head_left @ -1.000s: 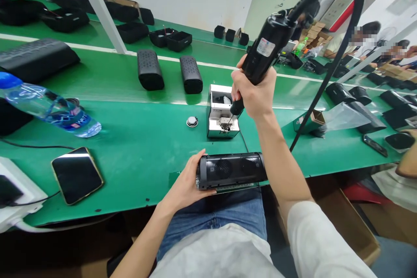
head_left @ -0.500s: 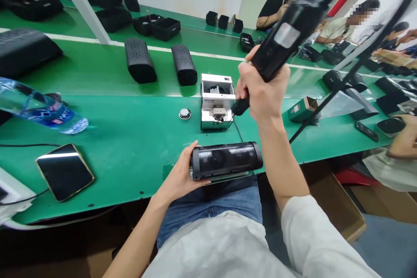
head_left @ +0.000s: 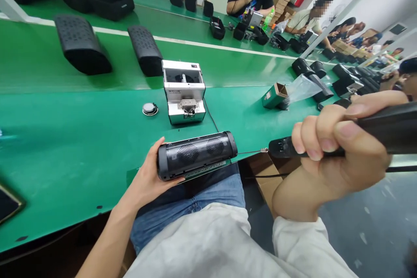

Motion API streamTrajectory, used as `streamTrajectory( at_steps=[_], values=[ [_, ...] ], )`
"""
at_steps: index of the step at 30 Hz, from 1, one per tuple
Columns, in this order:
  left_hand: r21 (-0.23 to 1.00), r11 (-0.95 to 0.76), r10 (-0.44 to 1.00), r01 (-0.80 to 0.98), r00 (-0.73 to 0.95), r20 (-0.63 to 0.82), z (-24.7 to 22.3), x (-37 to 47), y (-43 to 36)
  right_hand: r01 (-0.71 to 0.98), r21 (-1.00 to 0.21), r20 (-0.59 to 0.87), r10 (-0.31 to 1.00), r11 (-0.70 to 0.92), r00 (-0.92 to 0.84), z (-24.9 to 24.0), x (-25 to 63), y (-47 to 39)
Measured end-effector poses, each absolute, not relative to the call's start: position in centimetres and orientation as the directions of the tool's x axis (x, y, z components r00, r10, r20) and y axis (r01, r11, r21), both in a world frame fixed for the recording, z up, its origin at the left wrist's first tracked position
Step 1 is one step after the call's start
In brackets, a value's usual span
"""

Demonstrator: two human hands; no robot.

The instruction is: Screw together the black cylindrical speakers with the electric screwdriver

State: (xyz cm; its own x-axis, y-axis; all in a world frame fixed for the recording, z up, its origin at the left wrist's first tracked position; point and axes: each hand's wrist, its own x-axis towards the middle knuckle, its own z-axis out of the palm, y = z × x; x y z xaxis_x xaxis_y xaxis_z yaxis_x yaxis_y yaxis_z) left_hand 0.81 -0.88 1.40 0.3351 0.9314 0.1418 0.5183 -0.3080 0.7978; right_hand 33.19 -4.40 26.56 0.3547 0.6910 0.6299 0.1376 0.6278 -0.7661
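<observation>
A black cylindrical speaker (head_left: 198, 154) with two round mesh grilles lies near the table's front edge. My left hand (head_left: 155, 166) is wrapped round its left end, thumb above and fingers below. At the right, my right hand (head_left: 342, 139) grips a black electric screwdriver (head_left: 387, 128), held nearly level. Its thin bit points left and reaches the speaker's right end cap; whether it sits in a screw is too small to tell. Behind the speaker stands a white screw feeder (head_left: 184, 93), with a small round metal part (head_left: 150, 109) to its left.
Two black speaker housings (head_left: 83, 45) (head_left: 145, 50) stand behind on the green table (head_left: 97, 134). A green box (head_left: 275, 95) and a plastic bag are at the right. A phone (head_left: 9, 202) lies at the left edge. Several people sit along the far line.
My right hand has swung the screwdriver down and right from its raised, slanted pose beside the feeder to the speaker's right end. The view has shifted right. My left hand still holds the speaker.
</observation>
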Motion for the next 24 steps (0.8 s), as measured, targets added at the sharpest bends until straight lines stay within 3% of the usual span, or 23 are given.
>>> streamTrajectory(
  at_steps=[8,14,24],
  values=[
    [0.806,-0.287,0.937,0.517,0.326,0.124,1.4,0.8,-1.0,0.056,-0.735,0.657,0.689,0.676,0.306,23.8,32.4,-4.8],
    [0.832,-0.319,0.923,0.453,0.349,0.164,1.5,0.7,-1.5,-0.032,-0.816,0.569,0.811,0.577,0.135,19.7,32.6,-4.8],
    [0.863,-0.228,0.938,0.451,0.339,0.071,1.2,0.3,-1.9,-0.114,-0.817,0.568,0.823,0.566,0.013,17.9,33.5,-4.1]
  ],
)
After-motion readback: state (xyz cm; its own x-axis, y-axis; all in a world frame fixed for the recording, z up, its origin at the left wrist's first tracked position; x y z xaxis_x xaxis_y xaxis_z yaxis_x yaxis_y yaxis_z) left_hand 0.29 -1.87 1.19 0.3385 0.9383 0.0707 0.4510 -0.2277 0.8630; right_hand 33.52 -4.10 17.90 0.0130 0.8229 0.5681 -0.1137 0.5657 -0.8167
